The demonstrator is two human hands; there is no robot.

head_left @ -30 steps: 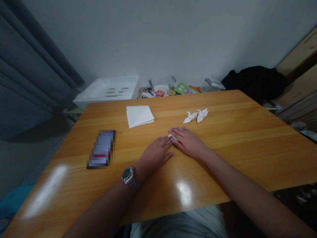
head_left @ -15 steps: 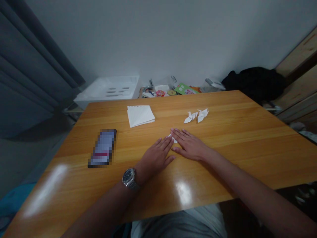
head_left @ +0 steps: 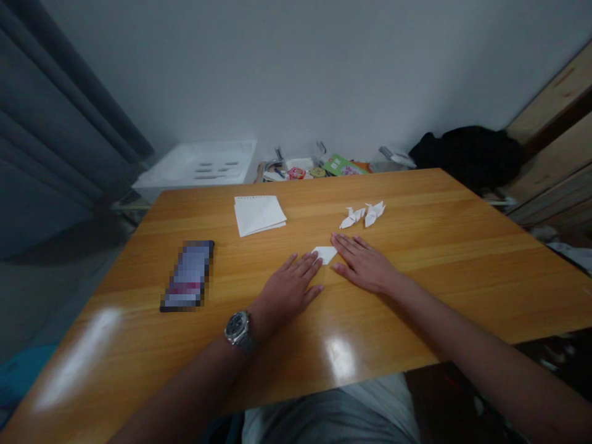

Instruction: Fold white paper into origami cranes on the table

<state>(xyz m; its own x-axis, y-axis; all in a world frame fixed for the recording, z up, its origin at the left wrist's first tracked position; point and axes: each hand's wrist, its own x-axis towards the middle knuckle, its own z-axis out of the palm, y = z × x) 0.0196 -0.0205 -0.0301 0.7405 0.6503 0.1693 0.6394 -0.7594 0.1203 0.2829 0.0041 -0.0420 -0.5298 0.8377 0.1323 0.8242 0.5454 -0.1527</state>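
Note:
A small folded piece of white paper [head_left: 326,254] lies flat on the wooden table, between my hands. My left hand [head_left: 292,285] rests with fingers stretched out, its fingertips covering the paper's left end. At the paper's right end, my right hand [head_left: 363,264] lies flat, fingers extended and the fingertips touching or just beside its edge; I cannot tell which. Two white folded paper birds, a left one [head_left: 353,217] and a right one [head_left: 374,213], stand close together beyond my right hand.
A stack of lined paper sheets [head_left: 259,215] lies toward the table's [head_left: 444,246] far left. A phone [head_left: 189,275] with a blurred screen is at left. Behind the far edge are a white foam tray [head_left: 198,163], a green booklet [head_left: 343,165] and a black cloth item [head_left: 467,157].
My right hand has slid to the right along the paper, uncovering more of it. My left hand stays on the left end. The whole view has shifted slightly.

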